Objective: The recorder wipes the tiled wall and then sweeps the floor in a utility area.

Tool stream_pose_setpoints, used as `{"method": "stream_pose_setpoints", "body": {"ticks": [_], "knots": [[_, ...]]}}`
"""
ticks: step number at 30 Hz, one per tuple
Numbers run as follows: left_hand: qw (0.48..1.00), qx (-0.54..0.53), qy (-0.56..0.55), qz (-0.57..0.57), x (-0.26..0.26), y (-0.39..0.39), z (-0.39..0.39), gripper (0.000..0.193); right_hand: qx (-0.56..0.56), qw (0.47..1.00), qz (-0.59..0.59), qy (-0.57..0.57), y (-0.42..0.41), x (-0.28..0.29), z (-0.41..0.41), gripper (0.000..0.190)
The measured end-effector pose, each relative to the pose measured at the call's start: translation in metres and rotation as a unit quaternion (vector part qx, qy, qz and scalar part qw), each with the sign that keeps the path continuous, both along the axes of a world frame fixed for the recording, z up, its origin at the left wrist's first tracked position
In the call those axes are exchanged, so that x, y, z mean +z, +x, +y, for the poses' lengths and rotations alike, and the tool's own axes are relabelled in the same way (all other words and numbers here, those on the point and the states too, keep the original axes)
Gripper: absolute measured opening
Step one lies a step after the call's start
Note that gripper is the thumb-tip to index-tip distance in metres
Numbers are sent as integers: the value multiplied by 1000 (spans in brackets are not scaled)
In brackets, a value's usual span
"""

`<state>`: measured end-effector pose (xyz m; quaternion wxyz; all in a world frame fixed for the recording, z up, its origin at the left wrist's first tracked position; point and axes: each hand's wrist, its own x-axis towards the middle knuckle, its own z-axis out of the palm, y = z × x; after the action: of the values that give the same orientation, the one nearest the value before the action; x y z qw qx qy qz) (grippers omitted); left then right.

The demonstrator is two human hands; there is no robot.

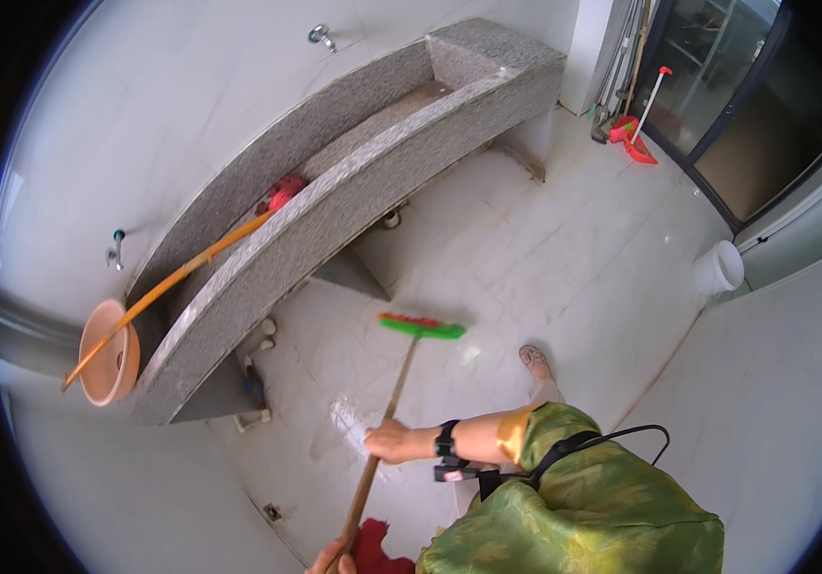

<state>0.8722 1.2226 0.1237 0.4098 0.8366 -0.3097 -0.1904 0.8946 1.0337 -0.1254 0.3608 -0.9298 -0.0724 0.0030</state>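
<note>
My right hand (388, 440), with a black band on its wrist, is closed around the middle of the wooden broom handle (400, 380). Lower down, at the picture's bottom edge, my left hand (332, 560) grips the same handle nearer its other end; part of this hand is cut off. The broom's green head (422, 329) with red bristles is over the pale tiled floor (483, 287), slightly blurred. A whitish patch (348, 423) shows on the tiles left of the handle. Something red, perhaps cloth (381, 549), appears beside my left hand.
A long granite trough (353, 176) runs along the wall, with a red mop (285, 192) and its handle in it. A peach basin (127, 366) stands at its left end. A white bucket (721, 269), red dustpan (641, 151) and glass door (705, 72) are to the right.
</note>
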Motion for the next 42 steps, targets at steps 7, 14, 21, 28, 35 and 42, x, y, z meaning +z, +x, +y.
{"method": "stream_pose_setpoints", "body": {"ticks": [7,14,21,28,35,42], "knots": [[987,-65,-84,117,-116,-19,-214,34,-163,973,71,-147,-83,-44,-270,8],[982,-121,-83,118,-193,-21,-463,28,-277,942,86,-172,-119,-106,-517,4],[994,-45,-15,96,-186,-33,-530,24,-279,947,130,-88,-108,-157,-560,9],[984,-98,147,5,2,-22,-435,27,-107,988,39,100,-48,-41,-390,14],[986,-136,83,42,25,-28,-424,25,-138,986,-6,97,-82,-2,-394,6],[965,-180,-66,176,-75,-69,-487,29,-228,965,106,-79,-210,-16,-522,9]]}}
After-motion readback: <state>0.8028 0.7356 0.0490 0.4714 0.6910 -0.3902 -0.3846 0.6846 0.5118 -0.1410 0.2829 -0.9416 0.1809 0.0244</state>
